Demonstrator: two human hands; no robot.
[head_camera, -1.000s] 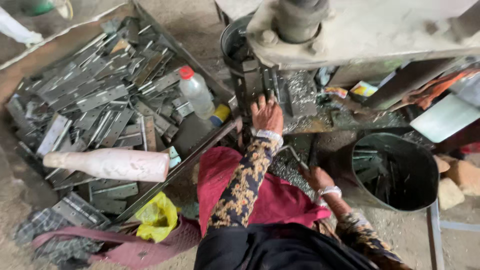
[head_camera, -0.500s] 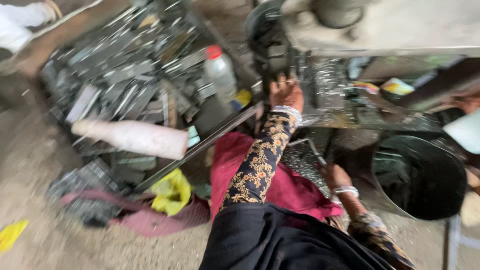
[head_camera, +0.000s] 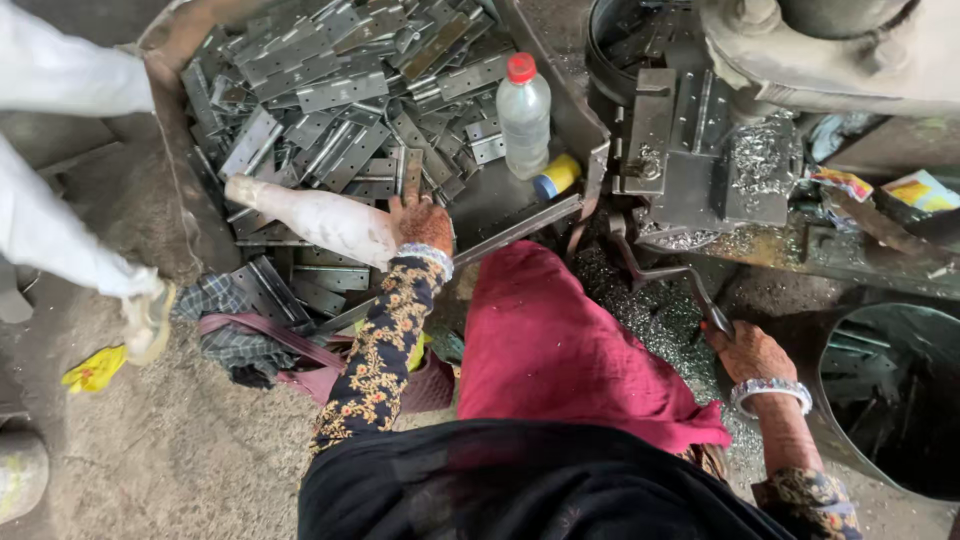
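The left hand (head_camera: 420, 222) rests on the near end of a pale, cloth-wrapped cylindrical roll (head_camera: 312, 217). Whether its grip is clamped on the roll or only laid against it cannot be told. The roll lies across the front part of a large rusty metal tray (head_camera: 190, 215). Its long axis runs from the hand up and left, the far, narrower end pointing toward the tray's left wall.

The right hand (head_camera: 745, 350) has its grip wrapped around the lower end of a dark bent metal lever (head_camera: 668, 278). The lever's long axis rises up and left from the hand toward a grey steel press block (head_camera: 690, 150).

The tray is filled with flat grey metal hinge plates (head_camera: 340, 90) lying in all directions. A clear plastic bottle with a red cap (head_camera: 523, 115) stands upright in the tray's right part, with a small yellow and blue container (head_camera: 556, 176) just beside it. Metal shavings (head_camera: 640, 310) cover the floor under the lever. A red cloth (head_camera: 560, 350) lies over the person's lap. A dark round metal bucket (head_camera: 885, 400) stands to the right of the right hand. The floor (head_camera: 180, 450) is bare, dusty concrete. Another person's white-clad leg (head_camera: 60, 240) stands to the left of the tray.
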